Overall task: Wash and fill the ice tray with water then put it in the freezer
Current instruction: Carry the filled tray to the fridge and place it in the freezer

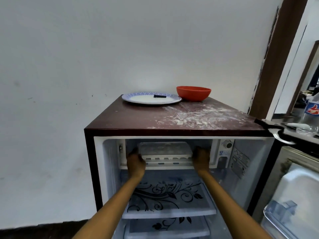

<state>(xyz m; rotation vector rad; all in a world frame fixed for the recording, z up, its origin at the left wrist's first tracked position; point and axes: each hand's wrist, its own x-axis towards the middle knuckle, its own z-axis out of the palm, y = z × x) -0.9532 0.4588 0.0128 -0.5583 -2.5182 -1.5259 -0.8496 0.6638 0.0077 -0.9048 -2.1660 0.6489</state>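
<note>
A white ice tray lies flat inside the freezer compartment at the top of a small open fridge. My left hand grips the tray's left end and my right hand grips its right end. Both arms reach in from below. The tray's front edge sits just above the compartment's lower lip. Its cells are hard to make out.
A patterned plate with a small black object and an orange bowl stand on the fridge's dusty maroon top. Glass shelves with a floral print sit below. The open fridge door is on the right, holding a bottle.
</note>
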